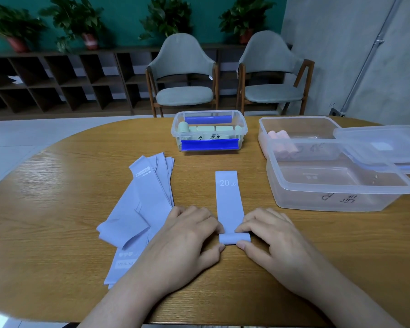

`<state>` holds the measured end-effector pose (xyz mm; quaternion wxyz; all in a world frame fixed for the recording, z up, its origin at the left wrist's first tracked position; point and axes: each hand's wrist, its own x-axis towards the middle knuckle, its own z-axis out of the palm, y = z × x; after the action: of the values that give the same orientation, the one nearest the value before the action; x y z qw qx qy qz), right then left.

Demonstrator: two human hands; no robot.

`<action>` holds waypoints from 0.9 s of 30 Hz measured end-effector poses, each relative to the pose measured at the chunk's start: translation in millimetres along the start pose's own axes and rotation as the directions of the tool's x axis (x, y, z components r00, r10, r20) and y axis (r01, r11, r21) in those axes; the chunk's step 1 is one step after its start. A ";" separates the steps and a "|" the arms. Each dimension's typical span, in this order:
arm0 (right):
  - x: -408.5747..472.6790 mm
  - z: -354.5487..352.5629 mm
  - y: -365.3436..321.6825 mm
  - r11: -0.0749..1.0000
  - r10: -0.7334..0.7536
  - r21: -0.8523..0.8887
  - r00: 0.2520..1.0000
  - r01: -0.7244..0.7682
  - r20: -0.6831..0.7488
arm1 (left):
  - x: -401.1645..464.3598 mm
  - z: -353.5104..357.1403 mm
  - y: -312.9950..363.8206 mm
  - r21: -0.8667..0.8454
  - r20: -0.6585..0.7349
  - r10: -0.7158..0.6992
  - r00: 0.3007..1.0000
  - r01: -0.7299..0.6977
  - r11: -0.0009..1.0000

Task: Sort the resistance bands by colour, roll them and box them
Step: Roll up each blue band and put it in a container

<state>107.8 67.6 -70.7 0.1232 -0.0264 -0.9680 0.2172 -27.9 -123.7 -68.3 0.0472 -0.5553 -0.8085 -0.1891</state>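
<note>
A lilac band marked "20 LB" (229,197) lies flat on the table, running away from me, its near end curled into a small roll (234,238). My left hand (187,242) pinches the roll's left end between thumb and fingers. My right hand (268,237) pinches its right end the same way. A loose pile of several lilac bands (142,209) lies to the left, partly under my left wrist. An empty clear box (336,185) stands at the right.
A clear box (208,131) with blue clips holds pale green rolls at the table's back middle. Behind the empty box, another clear box (294,129) holds pink rolls. A clear lid (384,147) lies at far right. Two chairs stand beyond the table.
</note>
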 end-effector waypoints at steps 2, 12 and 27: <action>0.0 -0.1 -0.1 1.000 -0.003 0.000 1.000 0.003 0.002 | -0.2 -0.3 0.2 0.004 -0.002 0.003 1.000 -0.003 1.000; 0.1 0.7 -0.3 1.000 -0.009 0.008 1.000 0.009 -0.010 | 0.1 -0.7 0.6 -0.009 -0.003 -0.002 1.000 0.002 1.000; -0.8 0.1 -0.6 1.000 -0.004 -0.004 1.000 0.004 -0.009 | -0.3 0.9 -0.4 -0.017 -0.022 -0.001 1.000 0.001 1.000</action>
<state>108.6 66.9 -70.8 0.1282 -0.0256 -0.9679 0.2147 -28.0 -123.7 -69.3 0.0514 -0.5531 -0.8066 -0.2021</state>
